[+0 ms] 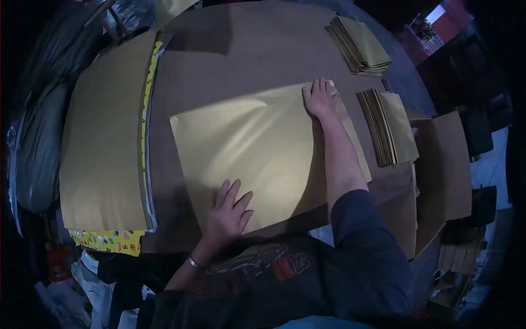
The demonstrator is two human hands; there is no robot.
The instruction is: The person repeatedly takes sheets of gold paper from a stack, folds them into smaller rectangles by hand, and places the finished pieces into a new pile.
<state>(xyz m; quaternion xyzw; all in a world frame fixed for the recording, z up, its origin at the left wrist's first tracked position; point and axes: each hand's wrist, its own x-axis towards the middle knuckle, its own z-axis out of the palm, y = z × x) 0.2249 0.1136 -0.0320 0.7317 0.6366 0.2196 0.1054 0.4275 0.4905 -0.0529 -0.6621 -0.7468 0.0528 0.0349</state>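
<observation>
Here, left hand (226, 219) and right hand (321, 101) lie fingers-apart on the rippled gold sheet (268, 156). Uneven pressure — that could crease it.

And the bare right forearm (341, 156) blots out a strip of the large, smooth gold paper sheet (263, 159), while the left hand (226, 216) covers a patch near its close edge! Left of the sheet, a flat gold paper pile (107, 148) leaves only strips of yellow printed material (107, 242) peeking out, motifs too tiny to name. Beyond the sheet, a pale gold piece (172, 10) runs off the top. To its right, an open brown cardboard box (453, 159) hides its floor in shadow.
</observation>
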